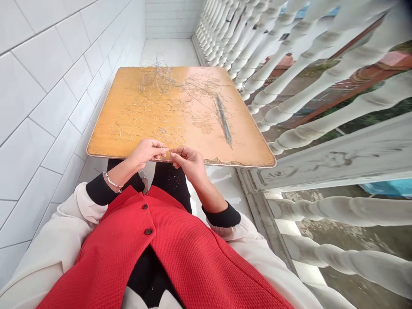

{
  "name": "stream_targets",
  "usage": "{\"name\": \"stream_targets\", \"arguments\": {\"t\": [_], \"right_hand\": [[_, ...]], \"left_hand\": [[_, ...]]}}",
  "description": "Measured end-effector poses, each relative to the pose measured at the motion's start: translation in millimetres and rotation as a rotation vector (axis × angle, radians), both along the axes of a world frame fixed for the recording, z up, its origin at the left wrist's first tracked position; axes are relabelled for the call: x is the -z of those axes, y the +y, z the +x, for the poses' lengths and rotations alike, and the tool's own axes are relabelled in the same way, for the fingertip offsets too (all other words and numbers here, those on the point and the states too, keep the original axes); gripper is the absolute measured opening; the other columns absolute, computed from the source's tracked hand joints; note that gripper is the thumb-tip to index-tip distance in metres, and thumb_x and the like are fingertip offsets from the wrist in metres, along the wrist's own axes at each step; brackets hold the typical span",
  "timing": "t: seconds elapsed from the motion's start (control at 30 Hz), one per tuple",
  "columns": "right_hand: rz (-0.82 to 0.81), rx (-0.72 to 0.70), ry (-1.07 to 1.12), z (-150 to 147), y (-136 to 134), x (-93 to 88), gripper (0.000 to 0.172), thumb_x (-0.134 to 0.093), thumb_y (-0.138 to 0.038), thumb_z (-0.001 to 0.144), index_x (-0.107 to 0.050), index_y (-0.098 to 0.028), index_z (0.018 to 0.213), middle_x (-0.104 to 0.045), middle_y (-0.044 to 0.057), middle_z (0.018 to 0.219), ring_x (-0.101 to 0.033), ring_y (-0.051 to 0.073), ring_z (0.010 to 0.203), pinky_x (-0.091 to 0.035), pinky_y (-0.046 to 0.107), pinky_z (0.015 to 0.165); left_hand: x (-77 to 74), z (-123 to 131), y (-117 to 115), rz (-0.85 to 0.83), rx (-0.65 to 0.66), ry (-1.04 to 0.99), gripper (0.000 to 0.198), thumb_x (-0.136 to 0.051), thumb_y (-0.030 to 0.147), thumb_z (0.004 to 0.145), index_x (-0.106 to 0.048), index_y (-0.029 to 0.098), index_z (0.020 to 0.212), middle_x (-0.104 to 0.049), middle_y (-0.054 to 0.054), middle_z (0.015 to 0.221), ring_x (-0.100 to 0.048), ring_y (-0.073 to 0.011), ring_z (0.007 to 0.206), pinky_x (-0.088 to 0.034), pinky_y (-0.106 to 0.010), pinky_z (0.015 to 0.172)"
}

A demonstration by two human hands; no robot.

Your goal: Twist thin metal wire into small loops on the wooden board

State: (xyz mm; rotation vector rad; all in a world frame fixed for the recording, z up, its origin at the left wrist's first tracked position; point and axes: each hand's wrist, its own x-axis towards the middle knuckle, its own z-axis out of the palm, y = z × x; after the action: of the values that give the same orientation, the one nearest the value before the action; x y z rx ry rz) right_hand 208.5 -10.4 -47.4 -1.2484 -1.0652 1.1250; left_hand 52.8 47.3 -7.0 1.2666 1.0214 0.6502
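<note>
My left hand [146,151] and my right hand [188,161] meet at the near edge of a worn yellow table [103,148]. Both pinch a thin wire ring [165,155] between fingertips, the fingers closed around it. A silver bangle [111,181] sits on my left wrist. Several finished wire rings [144,120] lie in rows on the table just beyond my hands.
A tangle of loose wire [159,77] lies at the table's far side. A bundle of straight wire rods [223,120] lies on the right half. A white tiled wall [48,86] runs along the left, a white balustrade [289,64] along the right.
</note>
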Motion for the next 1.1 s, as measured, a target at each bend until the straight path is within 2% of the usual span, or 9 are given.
{"name": "stream_targets", "arguments": {"t": [0.13,0.3,0.43,0.6,0.77,0.97,1.1], "right_hand": [[-0.016,0.132,-0.043,30.2,8.6,4.8,0.028,-0.073,-0.040,0.064,-0.068,-0.017,0.078,-0.061,-0.004,0.055,-0.050,0.008,0.046,-0.041,0.023,0.047],[-0.014,0.355,-0.323,65.9,16.7,10.2,0.023,-0.062,-0.032,0.069,-0.072,-0.015,0.083,-0.063,-0.001,0.058,-0.053,0.011,0.051,-0.043,0.025,0.052],[0.024,0.394,-0.474,77.3,15.5,11.2,0.021,-0.059,-0.027,0.073,-0.073,-0.017,0.084,-0.065,0.000,0.059,-0.057,0.013,0.053,-0.046,0.027,0.056],[0.099,0.379,-0.520,76.0,9.3,9.3,0.021,-0.057,-0.029,0.078,-0.073,-0.017,0.086,-0.067,0.001,0.063,-0.056,0.012,0.052,-0.046,0.027,0.057],[0.047,0.311,-0.362,74.2,8.9,4.0,0.024,-0.061,-0.035,0.079,-0.072,-0.017,0.088,-0.064,0.000,0.063,-0.053,0.011,0.053,-0.043,0.025,0.054],[-0.005,0.249,-0.138,71.5,10.3,-2.2,0.028,-0.069,-0.045,0.075,-0.066,-0.018,0.069,-0.055,-0.003,0.056,-0.042,0.008,0.049,-0.033,0.024,0.049],[-0.048,0.207,0.035,68.0,10.5,-2.6,0.032,-0.076,-0.047,0.067,-0.062,-0.019,0.062,-0.054,-0.004,0.054,-0.038,0.006,0.046,-0.028,0.023,0.046]], "left_hand": [[0.6,37.7,17.9,0.012,0.125,0.020,0.011,-0.073,0.015,0.075,-0.065,0.010,0.068,-0.061,0.001,0.059,-0.042,-0.0026,0.048,-0.029,-0.020,0.049],[5.5,70.5,41.7,0.032,0.203,0.059,0.013,-0.070,0.022,0.083,-0.068,0.011,0.076,-0.068,-0.003,0.072,-0.052,-0.0049,0.056,-0.034,-0.020,0.052],[1.4,78.5,54.5,0.060,0.175,0.072,0.022,-0.063,0.031,0.089,-0.067,0.013,0.078,-0.070,-0.005,0.080,-0.057,-0.0067,0.059,-0.035,-0.021,0.053],[-0.8,83.7,59.3,0.096,0.211,0.046,0.014,-0.071,0.027,0.080,-0.069,0.013,0.078,-0.069,-0.003,0.076,-0.055,-0.0064,0.060,-0.036,-0.021,0.055],[1.7,86.8,55.9,0.078,0.184,0.007,0.012,-0.074,0.021,0.076,-0.067,0.012,0.074,-0.065,-0.002,0.067,-0.057,-0.0067,0.060,-0.039,-0.020,0.055],[0.5,82.9,51.7,0.098,0.213,0.011,0.011,-0.074,0.018,0.076,-0.066,0.011,0.072,-0.065,-0.001,0.064,-0.058,-0.0068,0.056,-0.041,-0.020,0.054],[-0.1,79.6,49.1,0.200,0.234,0.058,0.007,-0.070,0.012,0.074,-0.066,0.011,0.068,-0.063,0.001,0.058,-0.055,-0.0062,0.053,-0.041,-0.020,0.053]]}}
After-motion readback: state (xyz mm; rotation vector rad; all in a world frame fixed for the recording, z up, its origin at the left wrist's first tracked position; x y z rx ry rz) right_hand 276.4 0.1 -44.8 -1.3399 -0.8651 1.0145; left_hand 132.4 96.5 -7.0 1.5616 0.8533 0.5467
